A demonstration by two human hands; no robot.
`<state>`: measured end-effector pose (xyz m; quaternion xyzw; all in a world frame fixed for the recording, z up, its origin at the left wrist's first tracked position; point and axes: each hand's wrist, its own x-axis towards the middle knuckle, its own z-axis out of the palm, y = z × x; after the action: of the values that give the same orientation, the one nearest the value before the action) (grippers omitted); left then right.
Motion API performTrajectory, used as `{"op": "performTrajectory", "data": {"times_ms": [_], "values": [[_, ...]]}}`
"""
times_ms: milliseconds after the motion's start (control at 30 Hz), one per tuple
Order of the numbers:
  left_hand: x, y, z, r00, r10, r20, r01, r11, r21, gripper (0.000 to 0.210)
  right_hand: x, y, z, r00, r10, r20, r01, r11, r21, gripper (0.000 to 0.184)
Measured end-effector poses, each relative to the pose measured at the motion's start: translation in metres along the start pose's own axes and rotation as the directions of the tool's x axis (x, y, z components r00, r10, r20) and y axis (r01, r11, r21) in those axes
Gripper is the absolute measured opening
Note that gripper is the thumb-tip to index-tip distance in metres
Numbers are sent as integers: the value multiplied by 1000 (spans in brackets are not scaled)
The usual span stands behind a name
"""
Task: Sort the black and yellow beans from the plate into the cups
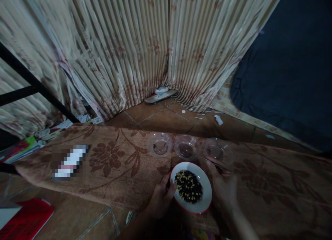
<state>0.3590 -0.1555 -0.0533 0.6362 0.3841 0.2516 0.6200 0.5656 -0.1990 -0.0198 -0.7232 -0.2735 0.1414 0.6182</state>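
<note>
My left hand (163, 195) is closed on the left rim of a white bowl (206, 190) with a red edge, its thumb over the rim. The bowl is tilted toward me and holds a mix of small black and yellow bean-like pieces (188, 186). To the right of the bowl, my right hand (223, 183) is closed on a thin, stick-like tool (219, 164); its exact kind is too dim to tell. Beyond the bowl, three clear plastic cups stand in a row: a left cup (160, 145) with a few dark bits inside, a middle cup (186, 146) and a right cup (216, 150).
A brown flowered cloth (111, 188) covers the long surface under the cups. A blurred-out pale object (70, 162) lies at left. Behind are striped curtains (140, 43), a skateboard (160, 96) on the tiled floor and a dark cover (282, 70). A red basket (33, 219) sits lower left.
</note>
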Motion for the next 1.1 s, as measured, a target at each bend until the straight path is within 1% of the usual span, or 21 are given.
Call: {"op": "performTrajectory", "data": {"times_ms": [133,267,400,500,633,833,1100], "values": [[0,1,1,1000,-2,-27,2,1000,18,42,-14,-2,-20,997,62,-37,-62,998,2,29],[0,-1,2,1000,5,-26,-4,999,34,42,-30,7,-42,988,146,-40,-147,989,-24,32],[1,-3,1,1000,0,-17,0,999,49,43,-49,21,-61,987,159,-26,-161,980,-114,32],[1,-3,1,1000,0,-13,1,999,42,43,-61,27,-70,986,167,28,-160,972,-172,32],[1,-4,1,1000,2,-9,-2,998,67,41,-69,27,-75,989,127,69,-108,966,-236,32],[2,-7,3,1000,-2,-25,4,997,78,40,-70,28,-75,986,82,146,-36,954,-297,30],[2,-2,0,1000,23,3,-23,998,50,40,-68,24,-72,971,119,205,-45,941,-334,32]]}}
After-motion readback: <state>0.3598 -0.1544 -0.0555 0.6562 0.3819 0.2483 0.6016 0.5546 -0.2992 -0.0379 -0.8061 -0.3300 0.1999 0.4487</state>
